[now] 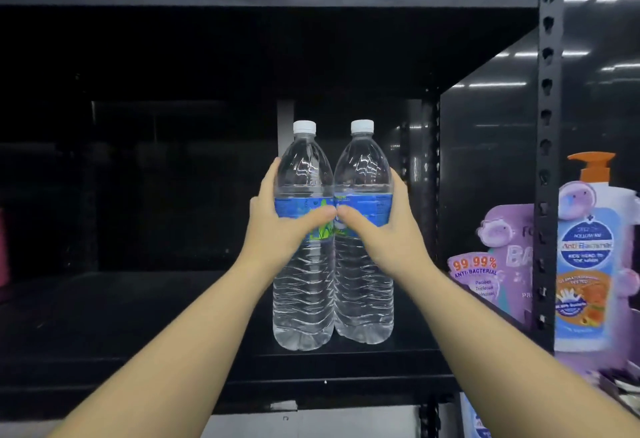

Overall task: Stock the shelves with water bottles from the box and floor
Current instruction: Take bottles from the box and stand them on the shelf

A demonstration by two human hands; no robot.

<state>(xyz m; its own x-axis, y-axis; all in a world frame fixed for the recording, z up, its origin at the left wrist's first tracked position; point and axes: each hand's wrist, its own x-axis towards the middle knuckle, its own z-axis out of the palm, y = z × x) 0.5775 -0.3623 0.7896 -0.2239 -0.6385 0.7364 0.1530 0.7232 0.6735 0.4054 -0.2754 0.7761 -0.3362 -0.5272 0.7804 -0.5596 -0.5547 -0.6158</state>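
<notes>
**A:** what do the bottles look like?

**B:** Two tall clear ones with white caps, blue labels and ribbed lower halves. The left bottle (303, 285) and right bottle (364, 275) stand upright, touching, on the black shelf (138, 316).

**A:** hands?

**B:** left hand (280, 223) wraps the left one, right hand (384, 226) the right, at the labels, thumbs nearly meeting. Purple pump bottle (588, 264) just right of the upright post (547, 160).

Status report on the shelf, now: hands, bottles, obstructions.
Left hand grips left bottle, right hand grips right bottle. Both upright, side by side on the black shelf. Nothing in the way.
</notes>
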